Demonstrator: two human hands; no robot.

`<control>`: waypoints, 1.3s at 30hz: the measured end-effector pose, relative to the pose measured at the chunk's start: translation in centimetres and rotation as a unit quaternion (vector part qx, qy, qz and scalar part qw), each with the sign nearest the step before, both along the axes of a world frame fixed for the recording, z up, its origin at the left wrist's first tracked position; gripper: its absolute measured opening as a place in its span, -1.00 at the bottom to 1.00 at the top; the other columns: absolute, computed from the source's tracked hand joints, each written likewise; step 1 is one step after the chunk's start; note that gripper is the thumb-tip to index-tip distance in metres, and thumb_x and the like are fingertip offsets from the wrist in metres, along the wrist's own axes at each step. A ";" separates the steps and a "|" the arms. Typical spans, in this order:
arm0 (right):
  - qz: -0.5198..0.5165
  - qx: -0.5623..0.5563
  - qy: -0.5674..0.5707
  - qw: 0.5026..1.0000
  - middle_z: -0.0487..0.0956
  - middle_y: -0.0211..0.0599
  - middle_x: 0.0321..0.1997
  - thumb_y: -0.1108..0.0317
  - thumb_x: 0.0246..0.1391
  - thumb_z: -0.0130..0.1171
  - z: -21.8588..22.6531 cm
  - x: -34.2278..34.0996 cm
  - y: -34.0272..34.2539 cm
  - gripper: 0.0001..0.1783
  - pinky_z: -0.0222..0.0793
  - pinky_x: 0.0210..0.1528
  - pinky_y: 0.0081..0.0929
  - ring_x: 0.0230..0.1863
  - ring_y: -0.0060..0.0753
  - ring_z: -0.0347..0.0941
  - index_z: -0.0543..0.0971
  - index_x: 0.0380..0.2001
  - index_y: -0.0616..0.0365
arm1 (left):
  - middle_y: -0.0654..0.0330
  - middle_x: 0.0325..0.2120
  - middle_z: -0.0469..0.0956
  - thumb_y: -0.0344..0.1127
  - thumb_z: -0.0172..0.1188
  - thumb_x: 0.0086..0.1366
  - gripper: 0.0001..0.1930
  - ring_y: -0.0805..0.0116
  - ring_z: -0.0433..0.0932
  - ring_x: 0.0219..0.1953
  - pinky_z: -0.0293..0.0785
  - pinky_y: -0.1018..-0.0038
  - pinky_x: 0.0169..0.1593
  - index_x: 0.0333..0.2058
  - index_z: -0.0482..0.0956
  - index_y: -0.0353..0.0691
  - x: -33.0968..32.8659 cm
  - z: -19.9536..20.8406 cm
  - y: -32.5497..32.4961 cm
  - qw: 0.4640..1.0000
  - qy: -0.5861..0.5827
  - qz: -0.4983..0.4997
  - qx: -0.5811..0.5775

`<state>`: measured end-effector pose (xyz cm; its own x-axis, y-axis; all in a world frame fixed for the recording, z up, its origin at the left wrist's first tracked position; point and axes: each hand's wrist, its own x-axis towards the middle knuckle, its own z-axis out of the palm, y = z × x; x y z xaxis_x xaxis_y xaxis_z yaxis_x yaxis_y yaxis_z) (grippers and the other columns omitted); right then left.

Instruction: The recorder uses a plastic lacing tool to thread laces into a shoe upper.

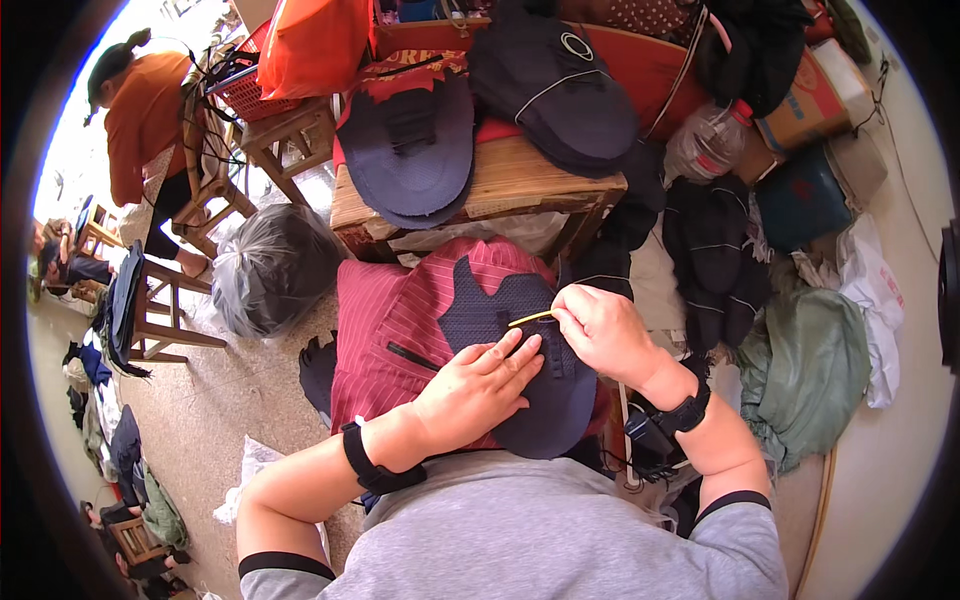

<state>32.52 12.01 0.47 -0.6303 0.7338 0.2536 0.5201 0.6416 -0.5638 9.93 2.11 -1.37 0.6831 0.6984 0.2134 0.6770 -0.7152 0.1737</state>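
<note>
Where fabric heaps crowd the floor (230, 390), right-hand fingers (575, 305) pinching yellow stick (530, 318), left-hand fingers (510, 352) spread.

Only packaging I can spot is an orange-and-tan cardboard box (812, 100) up at the top right, a clear crinkly plastic bag (705, 142) just left of it, and maybe white plastic bags (872, 290) lower right.

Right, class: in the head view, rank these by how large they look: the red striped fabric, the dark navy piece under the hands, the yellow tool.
1. Red striped fabric, largest, though partly covered.
2. Dark navy piece.
3. Yellow tool, smallest by far, pinched in the right hand.
</note>
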 end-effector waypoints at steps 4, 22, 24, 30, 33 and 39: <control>-0.005 -0.016 0.010 1.000 0.59 -0.12 -0.42 0.43 0.19 0.17 0.0 -1.0 -0.6 -0.92 0.50 -0.33 -0.15 -0.36 0.04 0.58 0.48 -0.34 0.17 | 0.10 0.36 0.34 -0.07 0.23 0.32 -0.40 0.16 0.35 0.37 0.34 0.30 0.24 0.27 0.45 -0.22 0.0 0.2 0.0 1.000 0.002 0.001 -0.018; 0.060 -0.157 0.045 0.985 0.62 -0.07 -0.38 0.39 0.25 0.14 -0.4 -2.0 1.6 -0.91 0.48 -0.27 -0.22 -0.31 0.01 0.61 0.56 -0.28 0.17 | 0.10 0.34 0.37 -0.05 0.23 0.33 -0.39 0.17 0.36 0.36 0.36 0.30 0.22 0.27 0.45 -0.22 -0.2 0.2 0.1 0.999 -0.004 0.003 -0.032; 0.073 -0.159 0.021 0.984 0.63 -0.08 -0.39 0.36 0.27 0.10 -0.5 -2.7 1.1 -0.88 0.48 -0.27 -0.21 -0.30 0.02 0.61 0.53 -0.29 0.17 | 0.10 0.34 0.38 -0.04 0.23 0.33 -0.39 0.17 0.36 0.36 0.36 0.30 0.23 0.27 0.45 -0.22 -0.2 0.3 0.1 0.999 -0.001 0.003 -0.037; 0.002 -0.198 0.039 0.979 0.58 -0.10 -0.38 0.41 0.27 0.15 -0.8 -2.6 0.1 -0.88 0.47 -0.25 -0.27 -0.34 -0.08 0.58 0.45 -0.23 0.23 | 0.10 0.35 0.36 -0.04 0.26 0.30 -0.37 0.19 0.36 0.38 0.40 0.32 0.21 0.28 0.46 -0.20 -0.9 0.2 0.2 0.999 -0.027 0.002 -0.041; -0.005 -0.119 0.050 0.992 0.57 -0.10 -0.29 0.41 0.27 0.15 -1.3 -1.7 0.0 -0.83 0.47 -0.21 -0.23 -0.29 -0.02 0.57 0.41 -0.18 0.22 | 0.11 0.36 0.36 -0.04 0.27 0.30 -0.37 0.19 0.34 0.39 0.41 0.32 0.24 0.28 0.46 -0.17 -1.1 0.0 0.3 0.997 -0.066 -0.005 -0.049; -0.042 -0.121 -0.023 0.991 0.62 -0.03 -0.28 0.28 0.31 0.09 -1.3 -2.7 -0.1 -0.80 0.51 -0.21 -0.03 -0.23 0.14 0.60 0.40 -0.22 0.19 | 0.14 0.35 0.37 -0.03 0.27 0.30 -0.37 0.19 0.34 0.39 0.38 0.31 0.30 0.28 0.45 -0.15 -1.1 0.0 0.5 0.994 -0.082 -0.014 -0.064</control>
<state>29.80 11.90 -0.83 -0.5706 0.8204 0.0362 0.5946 0.4432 -0.6709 8.79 2.57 -1.39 0.6668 0.7078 0.2332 0.6120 -0.6986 0.3706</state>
